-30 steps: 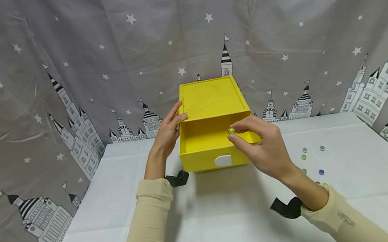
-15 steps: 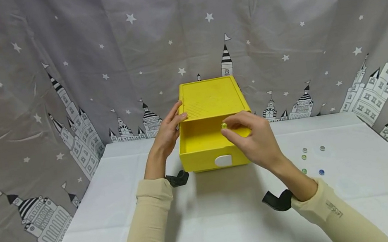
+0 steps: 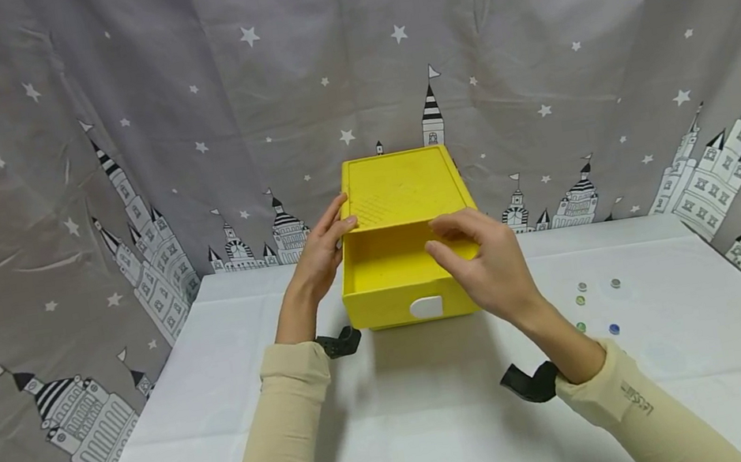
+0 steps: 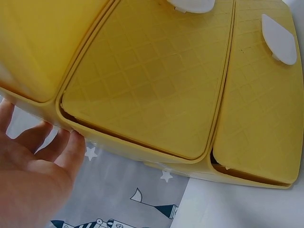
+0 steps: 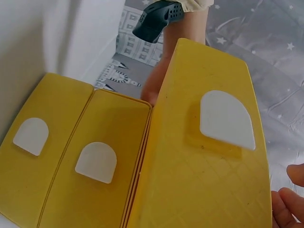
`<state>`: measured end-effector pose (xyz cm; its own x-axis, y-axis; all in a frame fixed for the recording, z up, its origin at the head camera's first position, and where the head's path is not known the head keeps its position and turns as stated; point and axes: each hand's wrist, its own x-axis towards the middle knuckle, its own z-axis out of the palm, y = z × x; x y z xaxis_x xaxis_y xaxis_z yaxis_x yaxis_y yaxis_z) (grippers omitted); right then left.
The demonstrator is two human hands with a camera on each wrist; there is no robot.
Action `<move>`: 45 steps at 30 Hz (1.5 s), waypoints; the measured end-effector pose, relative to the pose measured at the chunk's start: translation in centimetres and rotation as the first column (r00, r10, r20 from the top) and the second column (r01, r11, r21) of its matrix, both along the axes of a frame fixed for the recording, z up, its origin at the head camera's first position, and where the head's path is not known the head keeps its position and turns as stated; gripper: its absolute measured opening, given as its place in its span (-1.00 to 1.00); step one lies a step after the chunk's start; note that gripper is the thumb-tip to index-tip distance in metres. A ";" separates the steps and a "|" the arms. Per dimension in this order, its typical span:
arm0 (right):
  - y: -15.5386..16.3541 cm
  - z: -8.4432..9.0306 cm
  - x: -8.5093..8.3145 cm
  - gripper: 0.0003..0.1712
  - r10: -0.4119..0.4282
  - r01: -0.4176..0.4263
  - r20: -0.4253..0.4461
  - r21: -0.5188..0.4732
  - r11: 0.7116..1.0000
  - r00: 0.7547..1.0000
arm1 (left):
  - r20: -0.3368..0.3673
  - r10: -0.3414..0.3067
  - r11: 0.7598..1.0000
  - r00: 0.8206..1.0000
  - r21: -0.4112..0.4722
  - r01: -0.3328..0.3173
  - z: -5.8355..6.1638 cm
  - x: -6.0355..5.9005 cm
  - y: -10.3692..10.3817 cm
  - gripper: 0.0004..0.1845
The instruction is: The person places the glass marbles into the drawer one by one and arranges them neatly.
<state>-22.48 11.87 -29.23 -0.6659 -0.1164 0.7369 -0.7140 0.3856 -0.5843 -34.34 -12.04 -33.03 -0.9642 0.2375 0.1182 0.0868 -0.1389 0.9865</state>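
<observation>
Yellow plastic makes up the drawer box (image 3: pixel 402 202), a stiff, thin-walled cabinet that looks light for its bulk and smooth enough to slide on the cloth; I judge it is best steadied by its flat sides or top edge, and each drawer taken by its white tab handle (image 3: pixel 426 306). It stands at the middle of the worktop (image 3: pixel 401 434), toward 12 o'clock from the person, with its top drawer (image 3: pixel 388 276) pulled out toward them. The left hand (image 3: pixel 323 250) rests against the box's side at 9 o'clock, fingers straight along the top edge, a flat steadying grip holding nothing. The right hand (image 3: pixel 487 265) hovers over the open drawer's corner at about 3 o'clock, thumb and fingers loosely bent with nothing visible between them; no bead shows in this grip. Small glass beads (image 3: pixel 597 305) lie scattered on the cloth at 4 o'clock from the box, well apart from it. A star-and-castle curtain (image 3: pixel 113 142) hangs behind.
</observation>
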 end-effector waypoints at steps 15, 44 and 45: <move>0.4 -0.5 0.1 -0.75 0.007 -0.007 -0.027 -0.010 1.000 1.000 | -0.009 -0.005 1.000 1.000 0.006 0.005 -0.1 -0.1 0.0 -0.30; 2.1 -0.8 0.8 -0.78 -0.008 0.008 -0.045 0.009 1.000 0.999 | -0.009 0.001 1.000 1.000 0.003 -0.001 -0.2 -0.3 0.0 -0.30; 2.3 -0.9 0.9 -0.78 -0.018 0.018 -0.042 0.010 1.000 0.999 | -0.007 0.003 1.000 1.000 0.005 -0.003 -0.3 -0.3 0.0 -0.30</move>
<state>-21.60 14.14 -30.13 -0.6362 -0.1124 0.7633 -0.7309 0.4046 -0.5496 -34.62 -12.05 -33.29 -0.9640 0.2341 0.1261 0.0941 -0.1432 0.9852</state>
